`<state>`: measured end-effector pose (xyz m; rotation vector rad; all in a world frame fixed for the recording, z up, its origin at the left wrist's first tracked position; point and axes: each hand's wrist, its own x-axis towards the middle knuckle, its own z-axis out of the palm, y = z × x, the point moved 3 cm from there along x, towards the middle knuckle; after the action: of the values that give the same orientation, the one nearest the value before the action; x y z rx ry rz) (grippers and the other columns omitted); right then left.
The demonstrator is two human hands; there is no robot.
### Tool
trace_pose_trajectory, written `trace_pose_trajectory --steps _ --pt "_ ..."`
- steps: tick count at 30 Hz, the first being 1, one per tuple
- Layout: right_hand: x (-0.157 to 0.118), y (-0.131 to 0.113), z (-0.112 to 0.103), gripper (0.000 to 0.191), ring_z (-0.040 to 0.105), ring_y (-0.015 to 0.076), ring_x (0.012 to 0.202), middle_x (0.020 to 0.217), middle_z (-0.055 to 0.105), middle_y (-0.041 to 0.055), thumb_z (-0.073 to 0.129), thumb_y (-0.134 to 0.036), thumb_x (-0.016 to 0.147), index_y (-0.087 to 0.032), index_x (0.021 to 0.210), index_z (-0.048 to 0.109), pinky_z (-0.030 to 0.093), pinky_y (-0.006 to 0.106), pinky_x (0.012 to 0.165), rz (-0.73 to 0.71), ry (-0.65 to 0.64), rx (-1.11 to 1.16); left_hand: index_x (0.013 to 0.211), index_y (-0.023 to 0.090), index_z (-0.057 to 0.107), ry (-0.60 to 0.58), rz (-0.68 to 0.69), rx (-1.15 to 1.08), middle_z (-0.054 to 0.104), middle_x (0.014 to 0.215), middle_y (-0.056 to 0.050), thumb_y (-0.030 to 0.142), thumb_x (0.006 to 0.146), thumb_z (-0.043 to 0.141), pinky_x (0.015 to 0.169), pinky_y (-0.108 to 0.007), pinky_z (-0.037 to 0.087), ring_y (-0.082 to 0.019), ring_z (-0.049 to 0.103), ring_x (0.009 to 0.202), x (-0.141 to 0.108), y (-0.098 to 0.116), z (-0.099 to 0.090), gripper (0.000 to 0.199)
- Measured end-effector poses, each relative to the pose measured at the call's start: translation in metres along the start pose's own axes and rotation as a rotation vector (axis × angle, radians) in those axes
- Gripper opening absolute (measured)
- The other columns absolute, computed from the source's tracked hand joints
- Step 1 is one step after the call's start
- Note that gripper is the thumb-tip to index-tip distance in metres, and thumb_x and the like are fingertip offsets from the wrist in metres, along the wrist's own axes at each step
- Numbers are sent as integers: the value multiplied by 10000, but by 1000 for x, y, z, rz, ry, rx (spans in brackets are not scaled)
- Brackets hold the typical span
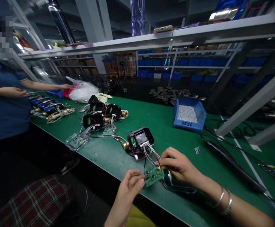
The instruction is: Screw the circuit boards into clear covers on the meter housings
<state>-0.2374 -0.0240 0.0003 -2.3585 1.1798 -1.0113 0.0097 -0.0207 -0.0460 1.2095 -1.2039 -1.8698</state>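
Observation:
My left hand [133,184] pinches a green circuit board [153,176] by its left edge, tilted over the table's front edge. Closed at the board's top right, the fingertips of my right hand [176,162] are on the thin wires [150,152]; the exact grip is partly hidden. These wires run up into an open black housing [141,142] with a brass fitting [126,145] at its left. Just right of the board, partly under my right forearm, lies a dark frame-like part with a clear edge [175,184].
A blue bin [189,115] of small metal pieces stands at the right, with loose screws [196,150] nearer me. More open housings [93,121] and a clear-cased board [77,141] lie left. A black-handled corded tool [234,165] lies right. A co-worker [6,97] stands at left.

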Motion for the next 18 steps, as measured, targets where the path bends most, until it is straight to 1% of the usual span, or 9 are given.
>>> trace_pose_trajectory --steps 2,4,6,8,11,13,15,16,18 --pt "-4 1 1 223 524 173 885 988 616 53 584 -216 1016 -274 1209 679 395 319 756 -11 -10 -10 1279 237 532 -34 -46 -125 700 1203 -83 538 832 769 760 -245 439 -185 629 1034 4 2 4 589" --pt "-8 3 2 226 530 176 895 1007 627 56 593 -221 1012 -275 1214 680 404 322 764 -17 -15 -13 1279 244 534 -23 -61 -157 697 1231 -86 465 783 836 734 -235 429 -161 637 959 10 5 3 621" --pt "-11 5 3 234 534 180 902 1010 636 58 584 -218 1016 -279 1220 682 411 325 769 -10 -19 -15 1236 243 557 -1 -49 -168 702 1176 -72 399 707 897 746 -238 436 -136 623 864 16 8 2 648" --pt "-13 7 5 235 538 183 903 1006 643 58 567 -218 1022 -283 1215 685 414 329 770 10 -21 -23 1187 240 590 10 3 -153 688 1084 -42 361 669 912 773 -250 444 -122 597 815 21 10 3 622" --pt "-13 8 6 216 536 193 893 993 652 63 558 -233 1025 -281 1188 691 408 339 758 38 -33 -56 1023 203 687 18 91 45 636 878 -12 376 757 811 691 -250 398 -112 513 706 22 16 6 340" --pt "-11 5 6 244 533 202 889 995 653 72 521 -210 1026 -281 1194 684 401 346 744 35 -72 -116 943 192 737 33 139 231 610 823 -24 382 832 704 652 -262 367 -121 473 672 21 20 10 223" --pt "-9 2 7 301 542 215 882 1004 655 81 464 -164 1015 -284 1206 664 401 351 717 18 -130 -226 985 212 768 34 182 349 620 886 -50 392 847 665 644 -277 378 -142 495 695 20 21 12 249" --pt "-10 0 9 312 553 222 867 1000 659 85 454 -158 1004 -283 1208 654 405 353 692 1 -155 -290 1017 228 776 15 194 374 623 931 -61 409 822 695 634 -284 395 -152 514 703 20 21 12 278" --pt "-15 1 17 242 585 235 794 952 676 85 516 -230 979 -277 1178 647 422 356 614 -85 -170 -406 1071 269 780 -4 204 374 637 998 -72 454 685 841 659 -315 459 -188 562 754 20 19 12 432"
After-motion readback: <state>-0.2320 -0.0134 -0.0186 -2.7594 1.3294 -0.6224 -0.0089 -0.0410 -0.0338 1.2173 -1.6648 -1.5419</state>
